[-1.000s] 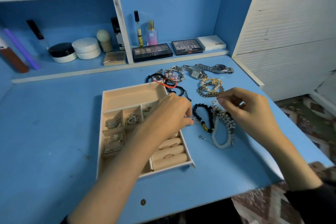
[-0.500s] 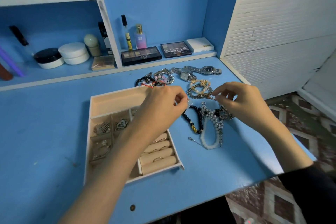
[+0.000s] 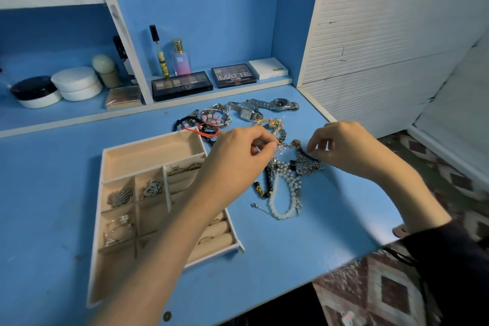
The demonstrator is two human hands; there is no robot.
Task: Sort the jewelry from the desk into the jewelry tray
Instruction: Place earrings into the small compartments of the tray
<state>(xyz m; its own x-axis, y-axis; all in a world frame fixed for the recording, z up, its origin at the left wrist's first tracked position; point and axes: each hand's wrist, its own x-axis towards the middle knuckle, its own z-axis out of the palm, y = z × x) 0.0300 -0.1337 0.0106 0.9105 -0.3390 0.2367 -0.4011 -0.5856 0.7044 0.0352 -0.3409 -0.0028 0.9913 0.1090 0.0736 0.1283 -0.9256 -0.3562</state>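
While left hand (image 3: 238,159) and right hand (image 3: 346,148) pinch a chain (image 3: 290,144), the jewelry tray (image 3: 150,139) holds pendants (image 3: 151,188), rings (image 3: 206,239).

The jewelry tray (image 3: 150,157) lay on the counter (image 3: 53,193) to the left of both hands, with the left forearm crossing over its ring rolls (image 3: 221,230). A chain (image 3: 291,144) ran between the left hand (image 3: 238,156) and the right hand (image 3: 346,148), pinched by each. Beaded bracelets (image 3: 283,193) lay just before the hands. A heap of bracelets (image 3: 211,119) lay behind the left hand. Two watches (image 3: 280,104) lay farther behind, before the shelf (image 3: 79,111) carrying eyeshadow palettes (image 3: 182,85).
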